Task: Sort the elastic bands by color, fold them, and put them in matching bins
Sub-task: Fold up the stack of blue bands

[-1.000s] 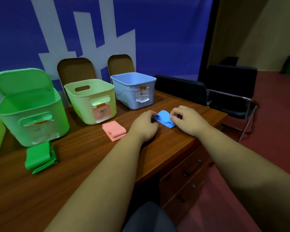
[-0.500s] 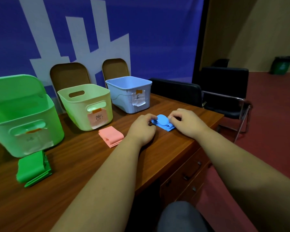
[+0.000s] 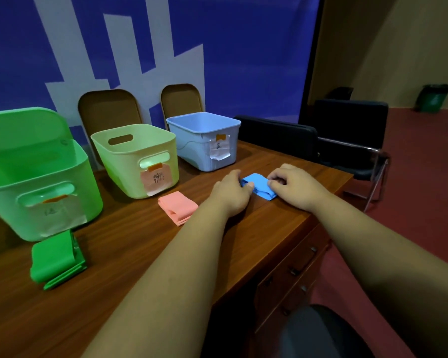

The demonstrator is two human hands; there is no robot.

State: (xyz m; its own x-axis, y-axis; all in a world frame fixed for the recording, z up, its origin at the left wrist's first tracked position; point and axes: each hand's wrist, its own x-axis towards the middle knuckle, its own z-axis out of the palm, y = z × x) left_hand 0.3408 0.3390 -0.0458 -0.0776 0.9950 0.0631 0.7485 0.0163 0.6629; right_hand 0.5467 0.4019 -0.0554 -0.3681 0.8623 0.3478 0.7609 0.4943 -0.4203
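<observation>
Two bare hands met over a folded blue band [image 3: 258, 186] lying on the wooden table [image 3: 140, 254], near the front of the blue bin [image 3: 204, 140]. The left hand [image 3: 230, 192] pinched one end between thumb and fingers [image 3: 235, 177]; the right hand [image 3: 292, 188] gripped the other end with curled fingers. A folded pink band [image 3: 177, 208] lay before the yellow bin [image 3: 135, 161], a folded green band [image 3: 56, 259] before the green bin [image 3: 36, 182]. Folding looked nearly finished; next, the blue band would likely need lifting into the blue bin.
</observation>
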